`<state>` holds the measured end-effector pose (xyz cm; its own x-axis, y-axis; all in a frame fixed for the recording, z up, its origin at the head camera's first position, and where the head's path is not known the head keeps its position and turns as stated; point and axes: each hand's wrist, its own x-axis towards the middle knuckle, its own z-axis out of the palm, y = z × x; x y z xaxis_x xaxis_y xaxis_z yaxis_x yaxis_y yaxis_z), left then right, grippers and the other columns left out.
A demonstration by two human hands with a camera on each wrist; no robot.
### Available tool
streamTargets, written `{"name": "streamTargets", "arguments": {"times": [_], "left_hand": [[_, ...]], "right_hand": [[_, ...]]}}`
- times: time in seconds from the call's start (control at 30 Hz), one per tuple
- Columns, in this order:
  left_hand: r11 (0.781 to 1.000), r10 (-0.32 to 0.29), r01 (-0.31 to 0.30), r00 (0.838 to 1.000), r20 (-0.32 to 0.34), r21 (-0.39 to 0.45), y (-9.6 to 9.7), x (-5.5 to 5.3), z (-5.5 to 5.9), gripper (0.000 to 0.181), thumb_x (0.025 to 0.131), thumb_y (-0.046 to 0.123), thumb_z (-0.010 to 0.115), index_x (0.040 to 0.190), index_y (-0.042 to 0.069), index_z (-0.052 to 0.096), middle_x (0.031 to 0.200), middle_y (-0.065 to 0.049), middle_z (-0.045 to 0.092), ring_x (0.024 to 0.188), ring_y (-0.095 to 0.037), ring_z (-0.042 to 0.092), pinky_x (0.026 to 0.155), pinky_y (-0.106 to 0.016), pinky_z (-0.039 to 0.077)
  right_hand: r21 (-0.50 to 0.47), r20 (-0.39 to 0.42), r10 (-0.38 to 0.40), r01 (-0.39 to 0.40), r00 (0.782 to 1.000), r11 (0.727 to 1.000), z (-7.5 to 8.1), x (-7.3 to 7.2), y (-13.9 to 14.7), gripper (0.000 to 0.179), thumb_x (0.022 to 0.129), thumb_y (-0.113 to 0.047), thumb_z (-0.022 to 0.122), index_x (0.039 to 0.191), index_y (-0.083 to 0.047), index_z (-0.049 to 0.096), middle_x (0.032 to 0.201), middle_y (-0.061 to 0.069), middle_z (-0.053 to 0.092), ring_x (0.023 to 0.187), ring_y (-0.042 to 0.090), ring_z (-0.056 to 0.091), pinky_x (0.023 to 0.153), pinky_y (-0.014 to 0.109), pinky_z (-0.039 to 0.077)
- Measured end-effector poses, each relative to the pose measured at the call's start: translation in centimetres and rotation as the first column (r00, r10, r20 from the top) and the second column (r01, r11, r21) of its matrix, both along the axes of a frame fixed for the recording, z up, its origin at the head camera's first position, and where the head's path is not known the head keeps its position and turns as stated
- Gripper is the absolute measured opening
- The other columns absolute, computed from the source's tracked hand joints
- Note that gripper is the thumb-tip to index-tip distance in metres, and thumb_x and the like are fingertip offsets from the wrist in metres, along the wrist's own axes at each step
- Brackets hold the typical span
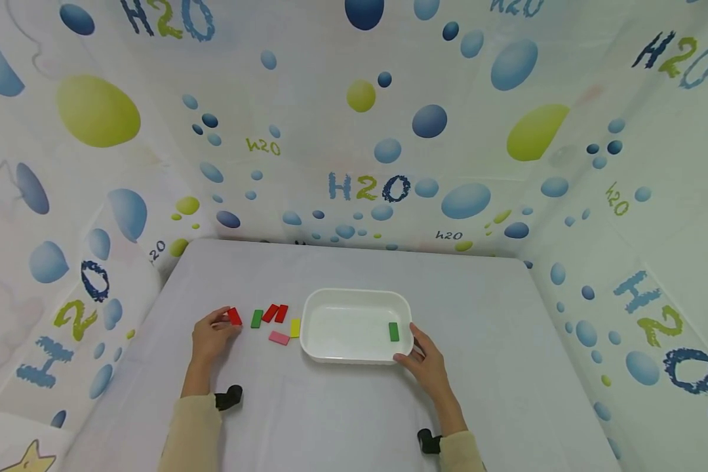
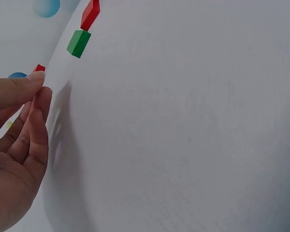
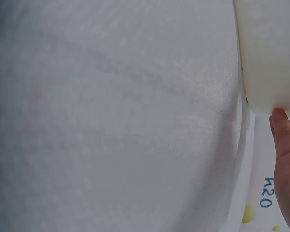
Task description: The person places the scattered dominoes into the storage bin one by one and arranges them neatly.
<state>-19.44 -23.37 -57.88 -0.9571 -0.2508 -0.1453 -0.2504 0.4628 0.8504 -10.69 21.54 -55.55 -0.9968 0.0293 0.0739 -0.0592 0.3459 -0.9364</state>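
Note:
Between thumb and fingertips, my left hand pinches a red block at the left of the table. In the left wrist view only a corner of that red block shows above the thumb. My right hand holds the right end of a white tray, with the thumb at the near corner and fingers along the side. A green block lies inside the tray near this hand. The right wrist view shows the tray's outer wall with fingertips against it.
Between left hand and tray lie a green block, two red blocks, a pink block and a yellow block at the tray's left side. Patterned sheeting stands behind and beside the white table.

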Motion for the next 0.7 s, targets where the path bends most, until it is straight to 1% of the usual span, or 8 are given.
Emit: {"name": "streamTargets", "arguments": {"times": [0.13,0.2,0.3,0.5,0.7], "left_hand": [[1.000,-0.014,0.014,1.000,0.000,0.016,0.5,-0.3,0.3,0.054,0.089,0.007,0.065,0.141,0.003,0.050,0.125,-0.021,0.056,0.100,-0.021,0.058,0.067,-0.010,0.043],[0.999,-0.021,0.021,1.000,0.000,0.025,0.8,-0.5,0.5,0.053,0.091,0.007,0.065,0.141,0.004,0.049,0.126,-0.021,0.055,0.104,-0.026,0.058,0.067,-0.010,0.044],[0.999,-0.024,0.025,1.000,-0.008,0.032,1.4,-0.8,0.9,0.054,0.091,0.007,0.065,0.142,0.005,0.049,0.126,-0.021,0.055,0.104,-0.026,0.058,0.066,-0.011,0.045],[0.999,-0.028,0.029,0.999,-0.019,0.032,2.9,-1.4,2.1,0.055,0.090,0.008,0.067,0.142,0.005,0.050,0.124,-0.020,0.056,0.098,-0.023,0.057,0.066,-0.012,0.045],[0.998,-0.063,0.065,0.997,-0.046,0.028,4.7,-1.8,3.2,0.055,0.090,0.009,0.067,0.142,0.006,0.050,0.124,-0.020,0.057,0.101,-0.028,0.059,0.066,-0.012,0.045]], "right_hand": [[-0.014,0.030,0.005,-0.005,1.000,1.000,0.5,0.1,-0.1,0.078,0.080,-0.007,0.078,0.146,0.004,0.038,0.149,0.025,0.040,0.134,0.042,0.045,0.101,0.038,0.045],[-0.016,0.026,0.007,-0.007,1.000,1.000,0.6,0.1,-0.1,0.078,0.080,-0.007,0.078,0.146,0.004,0.038,0.148,0.025,0.040,0.134,0.043,0.045,0.101,0.039,0.045],[-0.015,0.011,0.007,-0.007,1.000,1.000,0.5,0.1,-0.1,0.078,0.080,-0.008,0.078,0.146,0.005,0.039,0.148,0.025,0.041,0.133,0.043,0.045,0.101,0.039,0.045],[-0.004,-0.015,0.004,-0.004,1.000,1.000,0.1,0.1,0.0,0.078,0.079,-0.008,0.079,0.145,0.004,0.040,0.147,0.026,0.042,0.132,0.043,0.047,0.099,0.039,0.046],[-0.009,0.014,0.001,-0.001,1.000,1.000,0.3,0.1,0.0,0.079,0.079,-0.009,0.079,0.146,0.003,0.039,0.148,0.025,0.041,0.134,0.042,0.045,0.100,0.038,0.045]]}}
